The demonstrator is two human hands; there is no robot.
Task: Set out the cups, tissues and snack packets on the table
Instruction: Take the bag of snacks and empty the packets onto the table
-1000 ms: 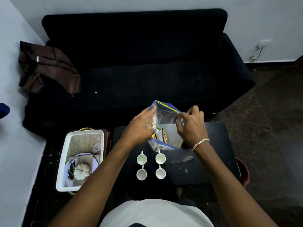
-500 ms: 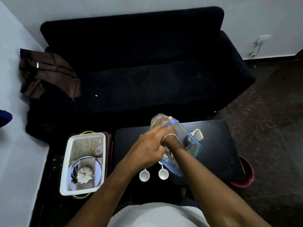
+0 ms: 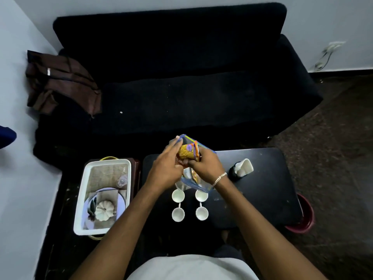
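Several white cups (image 3: 178, 196) stand in two rows near the front of the black table (image 3: 262, 199). Above them I hold a clear zip bag (image 3: 190, 183) with a blue edge. My left hand (image 3: 167, 164) grips the bag at its mouth. My right hand (image 3: 203, 164) is closed on an orange and yellow snack packet (image 3: 186, 153), which sticks out of the bag's top. More packets show dimly inside the bag. White tissues in a black holder (image 3: 243, 167) stand on the table, right of my right wrist.
A white tray (image 3: 80, 199) left of the table holds a plate, a small white pumpkin (image 3: 104, 213) and a glass. A black sofa (image 3: 181, 77) stands behind, with a brown cloth (image 3: 60, 83) on its left arm. A red tub (image 3: 304, 219) sits under the table's right end.
The tissue holder, earlier inside the bag, now stands on the table. My right hand went into the bag and now lifts a snack packet out of its top.
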